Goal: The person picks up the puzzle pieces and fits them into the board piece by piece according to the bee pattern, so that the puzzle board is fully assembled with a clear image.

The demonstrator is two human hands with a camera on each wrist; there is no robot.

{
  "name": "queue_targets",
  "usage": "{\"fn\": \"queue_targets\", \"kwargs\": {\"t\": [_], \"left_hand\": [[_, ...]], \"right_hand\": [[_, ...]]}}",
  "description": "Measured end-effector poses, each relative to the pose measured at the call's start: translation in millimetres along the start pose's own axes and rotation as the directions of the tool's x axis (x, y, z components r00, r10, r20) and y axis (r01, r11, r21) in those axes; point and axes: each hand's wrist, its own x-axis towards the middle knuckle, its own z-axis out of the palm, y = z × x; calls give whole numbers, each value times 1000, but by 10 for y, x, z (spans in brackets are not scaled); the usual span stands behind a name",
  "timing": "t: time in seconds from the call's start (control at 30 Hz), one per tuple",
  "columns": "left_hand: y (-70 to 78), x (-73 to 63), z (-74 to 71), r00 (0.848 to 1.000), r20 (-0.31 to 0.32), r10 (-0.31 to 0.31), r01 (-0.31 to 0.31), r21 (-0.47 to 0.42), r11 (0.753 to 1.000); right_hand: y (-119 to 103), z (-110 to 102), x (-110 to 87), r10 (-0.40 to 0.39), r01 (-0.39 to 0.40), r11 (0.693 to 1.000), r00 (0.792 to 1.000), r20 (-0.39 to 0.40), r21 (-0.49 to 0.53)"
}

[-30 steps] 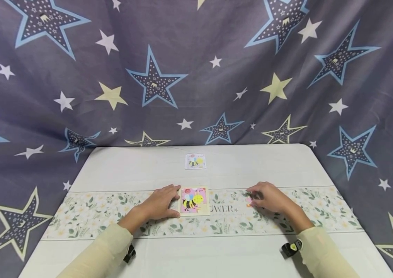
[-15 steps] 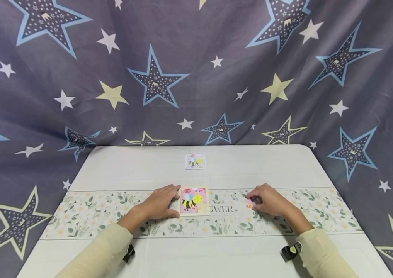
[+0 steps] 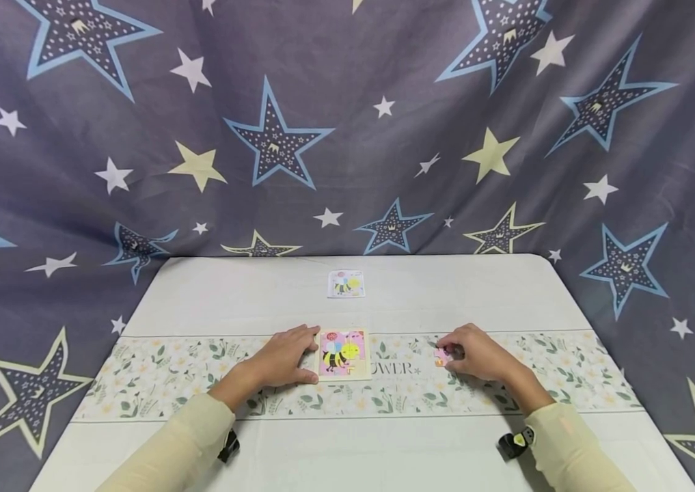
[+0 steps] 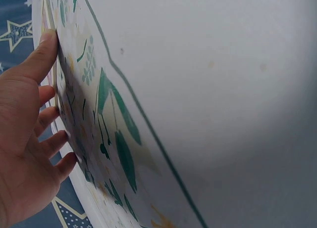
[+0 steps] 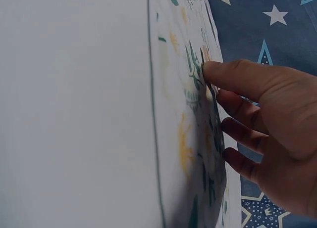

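Observation:
A square bee jigsaw puzzle (image 3: 337, 352) in a pale wooden frame lies on the table's floral band, mostly pink around a yellow and black bee. A pale patch shows at its lower right corner. My left hand (image 3: 288, 357) rests along the frame's left edge; in the left wrist view the thumb (image 4: 47, 42) touches the edge and the fingers are loosely spread. To the right, my right hand (image 3: 473, 352) pinches a small pink and orange puzzle piece (image 3: 440, 359) at the tabletop. In the right wrist view the hand mostly hides this piece.
A small card (image 3: 346, 284) with the same bee picture lies farther back, behind the puzzle. The white table (image 3: 249, 294) has a floral band across it and ends at a star-patterned curtain (image 3: 347, 123). Black wrist devices sit below both cuffs.
My right hand's thumb and fingers have closed in on the pink piece, which has barely shifted. The left hand and the puzzle have stayed in place.

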Motion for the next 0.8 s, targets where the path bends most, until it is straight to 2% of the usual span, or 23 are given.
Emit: {"fn": "queue_targets", "kwargs": {"t": [0.27,0.5,0.8], "left_hand": [[-5,1,2,1000,2,-1,0,1,1000],[-10,0,-2,1000,0,4,-4,9,1000],[-1,-19,-13,1000,3,10,-10,2,1000]], "right_hand": [[-27,30,55,-43,43,999,999,-18,9],[-94,39,136,-117,118,993,992,-47,21],[-214,63,269,-139,140,990,990,-32,36]]}}
